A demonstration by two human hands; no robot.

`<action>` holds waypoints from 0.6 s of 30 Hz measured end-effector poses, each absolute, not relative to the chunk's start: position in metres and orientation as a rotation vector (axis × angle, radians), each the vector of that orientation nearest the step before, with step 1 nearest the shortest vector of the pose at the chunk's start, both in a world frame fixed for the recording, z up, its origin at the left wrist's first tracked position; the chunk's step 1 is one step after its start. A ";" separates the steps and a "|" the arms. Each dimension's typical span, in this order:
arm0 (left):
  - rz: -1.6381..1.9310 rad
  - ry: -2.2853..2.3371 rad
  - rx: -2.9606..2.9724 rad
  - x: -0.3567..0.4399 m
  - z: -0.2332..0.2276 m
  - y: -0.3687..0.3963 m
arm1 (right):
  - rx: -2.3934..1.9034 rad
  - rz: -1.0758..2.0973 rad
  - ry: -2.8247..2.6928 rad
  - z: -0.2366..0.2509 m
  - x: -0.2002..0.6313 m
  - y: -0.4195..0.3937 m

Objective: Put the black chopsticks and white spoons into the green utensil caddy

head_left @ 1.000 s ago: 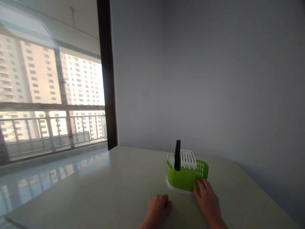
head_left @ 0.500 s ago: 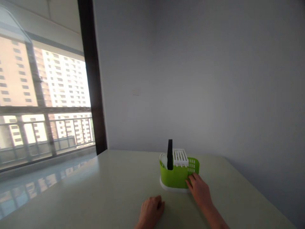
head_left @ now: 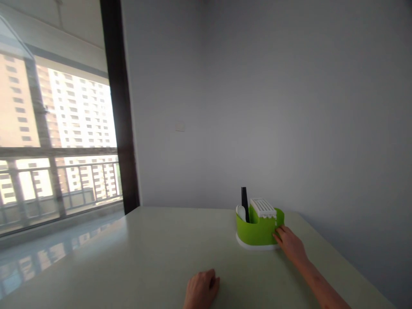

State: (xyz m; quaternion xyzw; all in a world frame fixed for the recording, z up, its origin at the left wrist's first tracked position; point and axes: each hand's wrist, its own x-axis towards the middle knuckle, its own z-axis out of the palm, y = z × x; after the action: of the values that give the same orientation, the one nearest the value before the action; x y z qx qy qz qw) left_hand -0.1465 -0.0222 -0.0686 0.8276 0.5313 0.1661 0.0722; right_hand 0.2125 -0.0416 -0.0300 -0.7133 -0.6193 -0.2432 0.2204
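A green plastic utensil caddy [head_left: 255, 234] with a white base [head_left: 257, 247] stands upright toward the far right of the table. My right hand [head_left: 290, 243] grips its near right wall, fingers bent over the edge. In the caddy's left part, a long black handle-like piece [head_left: 245, 202] leans beside a white spoon-like utensil [head_left: 240, 212]; their lower ends are hidden. On top sits a white slotted insert [head_left: 264, 207]. Resting on the table nearer to me, my left hand [head_left: 201, 286] is curled into a loose fist, apart from the caddy, with nothing visible in it.
The pale glossy table [head_left: 154, 253] runs back to a grey wall [head_left: 264, 107], and its right edge slants toward me. At left is a large window [head_left: 74, 128] with a dark frame post [head_left: 117, 107]. A small switch plate [head_left: 180, 127] sits on the wall.
My right hand has moved the caddy to the right and slightly away, turning it a little, with its contents still in it. My left hand stays nearly where it was.
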 end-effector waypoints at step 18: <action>0.470 1.601 2.511 -0.150 -0.074 -0.018 | -2.135 -0.534 -1.717 -0.034 0.335 -0.043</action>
State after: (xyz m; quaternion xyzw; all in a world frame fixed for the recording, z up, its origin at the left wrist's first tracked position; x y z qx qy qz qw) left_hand -0.1498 -0.0177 -0.0743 0.8313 0.5299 0.1557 0.0631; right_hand 0.3353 -0.0427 -0.0340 -0.7533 -0.6056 -0.1883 0.1742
